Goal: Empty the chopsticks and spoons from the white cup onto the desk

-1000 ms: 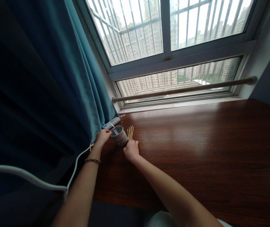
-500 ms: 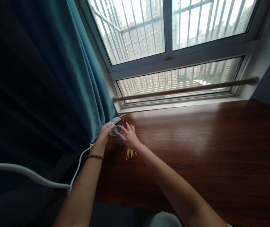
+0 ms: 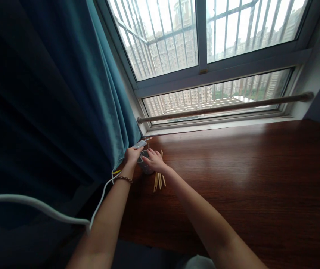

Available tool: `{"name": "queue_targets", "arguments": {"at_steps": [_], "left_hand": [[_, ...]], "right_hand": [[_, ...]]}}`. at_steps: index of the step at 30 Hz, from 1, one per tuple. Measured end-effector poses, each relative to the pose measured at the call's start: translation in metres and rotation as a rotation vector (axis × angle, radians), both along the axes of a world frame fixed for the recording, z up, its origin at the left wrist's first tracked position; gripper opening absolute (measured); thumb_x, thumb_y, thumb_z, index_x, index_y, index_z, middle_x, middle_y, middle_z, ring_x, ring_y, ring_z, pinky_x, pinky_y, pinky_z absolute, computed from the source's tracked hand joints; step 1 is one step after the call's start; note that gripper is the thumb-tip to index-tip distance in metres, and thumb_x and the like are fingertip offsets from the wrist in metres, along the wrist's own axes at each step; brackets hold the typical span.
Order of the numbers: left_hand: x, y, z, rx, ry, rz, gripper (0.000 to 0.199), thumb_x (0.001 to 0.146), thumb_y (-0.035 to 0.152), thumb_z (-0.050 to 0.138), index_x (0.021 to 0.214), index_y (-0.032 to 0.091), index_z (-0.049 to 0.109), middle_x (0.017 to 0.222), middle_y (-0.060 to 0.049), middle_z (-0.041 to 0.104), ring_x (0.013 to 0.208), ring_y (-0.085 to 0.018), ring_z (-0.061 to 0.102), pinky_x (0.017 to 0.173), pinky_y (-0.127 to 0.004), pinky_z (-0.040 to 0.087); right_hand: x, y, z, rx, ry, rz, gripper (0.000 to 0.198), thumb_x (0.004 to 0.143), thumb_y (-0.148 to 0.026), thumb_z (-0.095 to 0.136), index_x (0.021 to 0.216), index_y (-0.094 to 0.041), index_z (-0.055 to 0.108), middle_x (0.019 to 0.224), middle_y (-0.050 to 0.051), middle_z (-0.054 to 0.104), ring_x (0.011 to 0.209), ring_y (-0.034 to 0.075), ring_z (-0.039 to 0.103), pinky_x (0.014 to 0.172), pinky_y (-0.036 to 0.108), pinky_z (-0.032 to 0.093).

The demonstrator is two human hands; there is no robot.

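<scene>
A grey cup point(image 3: 146, 169) stands upright on the brown wooden tabletop, between my two hands. My left hand point(image 3: 132, 155) is at the cup's left rim. Its thumb and fingers are pressed together over the edge, and what they pinch is too small to make out. My right hand point(image 3: 154, 163) reaches over the cup's right side with its fingers stretched and the thumb apart, near the opening. A thin upright stick shows behind the rim. Several light wooden chopsticks point(image 3: 160, 181) lie beside the cup, partly under my right hand.
Behind my left hand lies a white power strip point(image 3: 140, 143). A white cable point(image 3: 101, 201) runs along the left side by a blue curtain point(image 3: 112, 112). The wooden tabletop point(image 3: 232, 168) stretches right, below a barred window with a horizontal rail point(image 3: 221, 108).
The view has shifted slightly, so the scene sits a little further right. My right hand's fingers have drawn closer together at the cup, and more of the chopsticks shows.
</scene>
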State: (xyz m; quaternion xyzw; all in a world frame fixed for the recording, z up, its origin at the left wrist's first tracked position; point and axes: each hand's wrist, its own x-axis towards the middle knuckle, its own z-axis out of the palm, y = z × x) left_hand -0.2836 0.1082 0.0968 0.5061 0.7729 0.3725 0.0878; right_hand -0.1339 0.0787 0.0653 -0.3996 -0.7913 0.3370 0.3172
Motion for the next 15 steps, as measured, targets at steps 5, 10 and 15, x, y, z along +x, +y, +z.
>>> {"name": "queue_targets", "arguments": {"at_steps": [5, 10, 15], "left_hand": [[0.0, -0.001, -0.002, -0.015, 0.102, 0.092, 0.028, 0.065, 0.034, 0.062, 0.075, 0.009, 0.069, 0.074, -0.015, 0.068, 0.066, -0.027, 0.062, 0.05, -0.029, 0.037], [-0.001, -0.005, -0.002, -0.005, 0.13, 0.062, 0.026, 0.068, 0.032, 0.059, 0.074, 0.009, 0.069, 0.069, -0.012, 0.067, 0.063, -0.025, 0.061, 0.048, -0.027, 0.034], [0.005, -0.006, 0.009, 0.081, 0.159, 0.104, 0.022, 0.069, 0.032, 0.058, 0.071, 0.011, 0.066, 0.07, -0.01, 0.067, 0.065, -0.023, 0.06, 0.053, -0.026, 0.038]], "right_hand": [[-0.001, -0.009, 0.006, 0.093, 0.025, 0.01, 0.056, 0.091, -0.048, 0.037, 0.139, -0.022, 0.028, 0.148, 0.002, 0.021, 0.134, 0.026, 0.013, 0.106, 0.044, 0.019], [0.005, -0.02, 0.013, 0.225, 0.026, 0.042, 0.058, 0.091, -0.047, 0.037, 0.141, -0.022, 0.024, 0.148, 0.001, 0.018, 0.134, 0.026, 0.011, 0.106, 0.051, 0.016], [0.008, -0.02, 0.018, 0.312, 0.039, 0.07, 0.058, 0.091, -0.046, 0.039, 0.141, -0.024, 0.022, 0.148, 0.001, 0.017, 0.135, 0.026, 0.011, 0.105, 0.054, 0.017]]}}
